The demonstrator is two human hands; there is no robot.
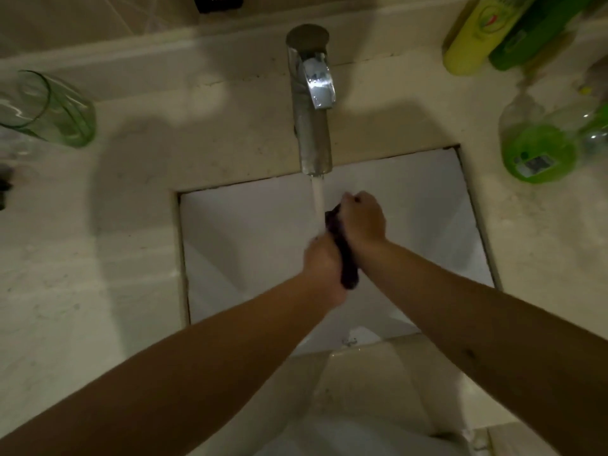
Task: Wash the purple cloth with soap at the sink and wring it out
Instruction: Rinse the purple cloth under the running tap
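Observation:
The purple cloth (347, 263), dark and bunched into a narrow roll, is held over the white square sink (237, 232) between both hands. My left hand (324, 263) grips its lower part from the left. My right hand (362, 217) grips its upper end from the right. Water (318, 202) runs from the chrome faucet (312, 103) and falls onto the top of the cloth, just left of my right hand. Most of the cloth is hidden between my palms.
A green glass tumbler (56, 110) stands on the beige counter at the left. At the right stand a bottle of green liquid (539, 146) and yellow and green bottles (483, 31) at the back corner. The counter edge lies near the bottom.

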